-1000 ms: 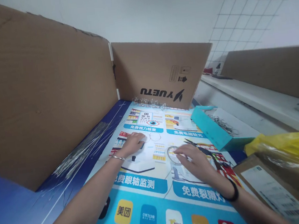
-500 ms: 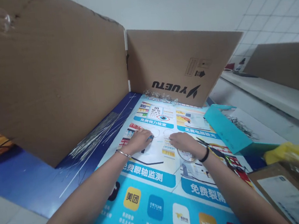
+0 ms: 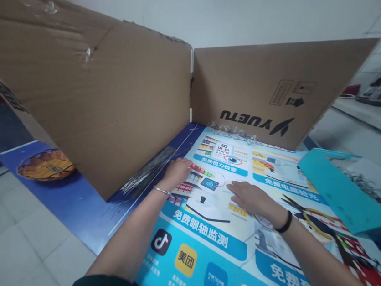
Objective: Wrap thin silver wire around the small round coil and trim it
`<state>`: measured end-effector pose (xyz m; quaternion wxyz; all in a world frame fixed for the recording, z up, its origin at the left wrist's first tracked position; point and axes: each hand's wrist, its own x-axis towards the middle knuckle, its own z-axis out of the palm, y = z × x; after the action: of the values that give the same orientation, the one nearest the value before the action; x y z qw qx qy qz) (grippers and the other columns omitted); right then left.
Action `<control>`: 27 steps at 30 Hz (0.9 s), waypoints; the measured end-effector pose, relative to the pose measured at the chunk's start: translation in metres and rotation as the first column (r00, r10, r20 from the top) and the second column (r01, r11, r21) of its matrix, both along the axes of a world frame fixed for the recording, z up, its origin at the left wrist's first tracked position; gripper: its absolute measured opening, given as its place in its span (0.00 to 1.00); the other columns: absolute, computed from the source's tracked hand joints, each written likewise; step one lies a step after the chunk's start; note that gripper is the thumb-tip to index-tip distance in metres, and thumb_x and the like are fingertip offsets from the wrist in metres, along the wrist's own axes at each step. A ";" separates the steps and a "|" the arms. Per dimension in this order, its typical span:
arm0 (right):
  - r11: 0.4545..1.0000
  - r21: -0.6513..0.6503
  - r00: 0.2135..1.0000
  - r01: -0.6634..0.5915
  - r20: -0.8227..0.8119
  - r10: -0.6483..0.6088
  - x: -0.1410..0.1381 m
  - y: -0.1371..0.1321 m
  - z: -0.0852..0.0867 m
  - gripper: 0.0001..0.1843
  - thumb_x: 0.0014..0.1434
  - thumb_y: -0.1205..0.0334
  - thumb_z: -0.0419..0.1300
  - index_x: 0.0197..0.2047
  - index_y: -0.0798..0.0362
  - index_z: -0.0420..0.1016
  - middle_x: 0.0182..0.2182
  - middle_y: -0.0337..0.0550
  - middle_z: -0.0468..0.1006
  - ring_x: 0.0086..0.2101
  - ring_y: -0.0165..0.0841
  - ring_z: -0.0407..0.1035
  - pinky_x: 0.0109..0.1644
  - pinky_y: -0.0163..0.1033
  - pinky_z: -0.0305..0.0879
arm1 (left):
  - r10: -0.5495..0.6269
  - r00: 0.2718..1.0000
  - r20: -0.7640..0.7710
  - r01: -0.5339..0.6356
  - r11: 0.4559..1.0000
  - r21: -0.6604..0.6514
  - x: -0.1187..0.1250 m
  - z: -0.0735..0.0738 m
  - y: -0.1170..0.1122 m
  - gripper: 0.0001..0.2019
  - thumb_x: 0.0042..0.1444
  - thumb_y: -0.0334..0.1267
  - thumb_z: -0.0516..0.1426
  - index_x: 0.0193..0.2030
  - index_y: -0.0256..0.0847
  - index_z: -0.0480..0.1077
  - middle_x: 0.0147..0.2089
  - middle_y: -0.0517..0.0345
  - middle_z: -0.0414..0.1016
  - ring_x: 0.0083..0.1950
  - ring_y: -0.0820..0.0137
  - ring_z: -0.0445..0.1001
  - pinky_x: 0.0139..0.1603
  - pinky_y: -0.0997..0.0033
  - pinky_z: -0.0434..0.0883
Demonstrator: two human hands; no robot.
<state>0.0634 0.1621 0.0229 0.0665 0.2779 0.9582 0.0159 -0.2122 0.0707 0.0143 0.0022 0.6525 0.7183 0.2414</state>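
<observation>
My left hand (image 3: 177, 172) lies at the left edge of a printed poster (image 3: 204, 238). Its fingers are curled, with the tips right beside the end of a bundle of thin metal wires (image 3: 147, 171). Whether they pinch a wire is hidden. A thin bracelet circles that wrist. My right hand (image 3: 249, 196) lies flat on the poster a little to the right, fingers stretched out and pointing left, nothing visible in it. A black band is on that wrist. A thin wire ring (image 3: 262, 221) lies on the poster just beside the wrist.
Tall cardboard walls (image 3: 120, 100) stand behind and to the left. Small clear parts (image 3: 230, 130) line the back wall's foot. An open teal box (image 3: 336, 190) with metal bits sits at right, black scissors (image 3: 303, 215) beside it. A wicker basket (image 3: 45, 165) rests far left.
The view has swung left. My left hand moved left from the small rings to the end of the wire bundle. My right hand slid left and now lies flat.
</observation>
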 end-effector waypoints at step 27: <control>1.000 0.026 1.000 -0.010 -0.015 0.011 0.002 -0.001 -0.006 0.23 0.62 0.61 0.49 0.59 0.55 0.66 0.58 0.53 0.67 0.56 0.45 0.60 0.57 0.46 0.59 | 0.310 0.936 -0.169 -0.325 0.943 -0.072 -0.040 -0.013 -0.004 0.10 0.57 0.33 0.52 0.34 0.40 0.75 0.40 0.47 0.77 0.47 0.60 0.72 0.48 0.63 0.64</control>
<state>0.0651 0.1608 0.0166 0.0555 0.2739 0.9598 0.0263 -0.2525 0.0671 0.0017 -0.0604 0.5438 0.8232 0.1512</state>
